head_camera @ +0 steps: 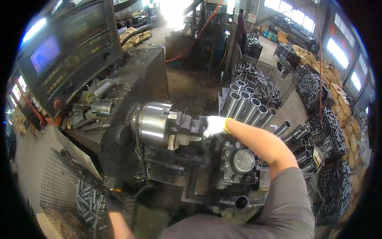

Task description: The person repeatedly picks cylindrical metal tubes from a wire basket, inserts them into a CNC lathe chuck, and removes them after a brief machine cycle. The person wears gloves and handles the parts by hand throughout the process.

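Note:
My right hand (215, 126), in a white work glove with a yellow cuff, is at the outer end of the jaws (189, 124) of a steel lathe chuck (153, 124). Its fingers are partly hidden, so what they grip cannot be told. My left hand (115, 200), in a dark glove, is low at the left beside the lathe's front, near a small orange-tipped part (115, 190); its grip is too dark to read. The square tool post (243, 161) with several bolts stands to the right of the chuck. Below it lies a steel tube (240, 202) with its open end showing.
Several upright steel tubes (244, 103) stand behind my right forearm, with more tubes (304, 143) at the right. A wire basket (56, 182) of cut metal pieces is at the lower left. The control panel (68, 50) rises at the upper left. Metal pieces lie on the headstock (140, 71).

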A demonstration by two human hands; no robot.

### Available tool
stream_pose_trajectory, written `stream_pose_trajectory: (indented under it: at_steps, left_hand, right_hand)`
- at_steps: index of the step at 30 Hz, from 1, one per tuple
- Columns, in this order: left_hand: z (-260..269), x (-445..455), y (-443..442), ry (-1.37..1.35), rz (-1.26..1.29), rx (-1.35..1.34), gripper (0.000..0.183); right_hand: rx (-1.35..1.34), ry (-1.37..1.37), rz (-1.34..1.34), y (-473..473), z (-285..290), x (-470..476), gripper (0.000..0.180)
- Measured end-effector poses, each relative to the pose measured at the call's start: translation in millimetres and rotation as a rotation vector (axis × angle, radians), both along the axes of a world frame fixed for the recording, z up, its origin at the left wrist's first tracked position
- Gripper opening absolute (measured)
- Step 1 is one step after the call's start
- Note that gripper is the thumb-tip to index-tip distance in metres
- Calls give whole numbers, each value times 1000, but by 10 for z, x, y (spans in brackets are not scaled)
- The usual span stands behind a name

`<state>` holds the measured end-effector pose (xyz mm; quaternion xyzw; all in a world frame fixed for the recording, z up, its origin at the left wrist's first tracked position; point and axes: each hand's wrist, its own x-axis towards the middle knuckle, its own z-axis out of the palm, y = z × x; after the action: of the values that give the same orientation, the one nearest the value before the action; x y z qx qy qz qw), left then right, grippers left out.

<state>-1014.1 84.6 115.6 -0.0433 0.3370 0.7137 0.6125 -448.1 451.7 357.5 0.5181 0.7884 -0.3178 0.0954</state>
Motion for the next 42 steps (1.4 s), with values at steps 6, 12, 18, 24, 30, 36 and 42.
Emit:
stream_pose_trajectory:
  at_steps: [6, 12, 18, 24, 30, 36, 42]
  left_hand:
    - [-596, -211, 116, 461, 200, -214, 44]
    - [517, 413, -70, 1456, 187, -475, 50]
    - [2963, 814, 932, 2476, 562, 7, 51]
    - [4033, 145, 2710, 2447, 54, -564, 83]
    - [3937, 882, 2224, 2428, 329, -76, 75]
    - [2440, 2869, 199, 1675, -908, 514, 60]
    - [2009, 3994, -592, 1683, -572, 666, 70]
  right_hand:
    - [538, 17, -101, -608, 535, 387, 75]
    - [837, 335, -548, -2186, 1175, 1156, 46]
    - [1078, 422, -1018, -3450, 144, 2058, 36]
    - [849, 492, -1228, -4464, -415, 1966, 33]
    - [726, 507, -1207, -5001, -356, 1658, 40]
    - [608, 459, -709, -4505, -566, 1070, 89]
    - [552, 332, -529, -3992, -795, 485, 42]
